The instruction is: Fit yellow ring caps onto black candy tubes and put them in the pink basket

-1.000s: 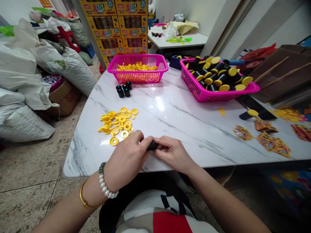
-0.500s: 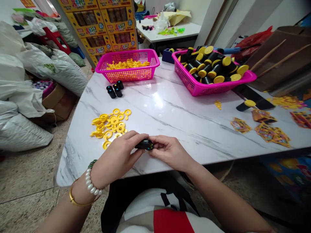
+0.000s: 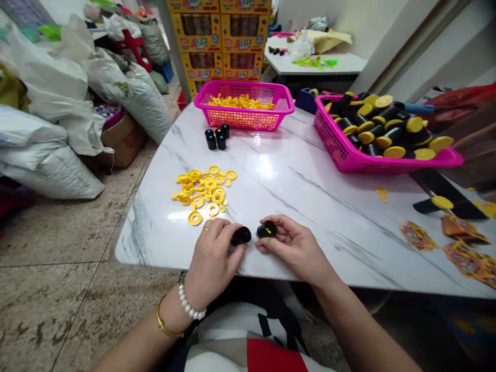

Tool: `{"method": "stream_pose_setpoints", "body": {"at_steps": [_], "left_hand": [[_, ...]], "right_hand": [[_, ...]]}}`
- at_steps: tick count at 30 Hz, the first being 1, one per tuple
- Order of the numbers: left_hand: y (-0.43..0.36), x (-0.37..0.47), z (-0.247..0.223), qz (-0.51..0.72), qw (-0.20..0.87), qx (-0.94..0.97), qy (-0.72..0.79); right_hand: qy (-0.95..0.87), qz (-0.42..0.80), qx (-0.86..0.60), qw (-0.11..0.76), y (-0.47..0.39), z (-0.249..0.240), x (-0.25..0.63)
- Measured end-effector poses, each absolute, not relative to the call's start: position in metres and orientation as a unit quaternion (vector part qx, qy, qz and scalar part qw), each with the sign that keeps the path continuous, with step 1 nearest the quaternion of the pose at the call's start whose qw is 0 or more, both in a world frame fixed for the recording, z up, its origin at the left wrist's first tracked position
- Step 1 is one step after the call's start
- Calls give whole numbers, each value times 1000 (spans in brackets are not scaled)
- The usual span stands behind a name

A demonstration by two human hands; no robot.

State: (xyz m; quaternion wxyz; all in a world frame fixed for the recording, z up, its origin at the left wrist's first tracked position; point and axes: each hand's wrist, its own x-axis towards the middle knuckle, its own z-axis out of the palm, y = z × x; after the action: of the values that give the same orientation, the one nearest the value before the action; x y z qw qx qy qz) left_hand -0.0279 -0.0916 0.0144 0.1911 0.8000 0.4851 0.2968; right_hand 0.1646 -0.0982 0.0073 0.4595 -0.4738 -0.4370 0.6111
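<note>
My left hand (image 3: 213,253) is closed around a short black tube (image 3: 242,236), whose dark end faces right. Just across a small gap, my right hand (image 3: 296,248) grips another short black cylinder piece (image 3: 267,229) with small green and yellow bits showing in its end. The two pieces are apart, held low over the table's near edge. Beyond my left hand lies a loose pile of yellow plastic rings with tabs (image 3: 209,183). Farther back stand several black tubes (image 3: 211,143) with coloured dots on top.
A pink basket (image 3: 244,123) of yellow parts stands at the back of the marbled table (image 3: 302,191). At right, another pink basket (image 3: 341,157) is heaped with yellow-capped black tubes. Printed cards (image 3: 418,235) and a capped tube (image 3: 426,206) lie farther right. White sacks (image 3: 50,150) crowd the left floor.
The black pieces, together half a second ago, are now apart, one in each hand. The camera view has turned left, so the table scene appears farther right.
</note>
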Motion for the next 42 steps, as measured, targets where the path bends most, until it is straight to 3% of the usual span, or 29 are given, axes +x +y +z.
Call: {"method": "stream_pose_setpoints", "body": {"at_steps": [5, 16, 26, 35, 42], "left_hand": [[-89, -16, 18, 233, 187, 831, 470], [-80, 6, 29, 218, 118, 855, 455], [-83, 10, 7, 336, 266, 767, 478], [-81, 7, 7, 349, 307, 757, 459], [-78, 4, 9, 340, 324, 758, 452]], "right_hand": [[-408, 613, -494, 462, -98, 8, 167], [-353, 584, -539, 494, -94, 7, 170], [-401, 547, -570, 465, -92, 14, 163], [-431, 516, -566, 477, -100, 8, 166], [-415, 558, -537, 478, -95, 4, 173]]}}
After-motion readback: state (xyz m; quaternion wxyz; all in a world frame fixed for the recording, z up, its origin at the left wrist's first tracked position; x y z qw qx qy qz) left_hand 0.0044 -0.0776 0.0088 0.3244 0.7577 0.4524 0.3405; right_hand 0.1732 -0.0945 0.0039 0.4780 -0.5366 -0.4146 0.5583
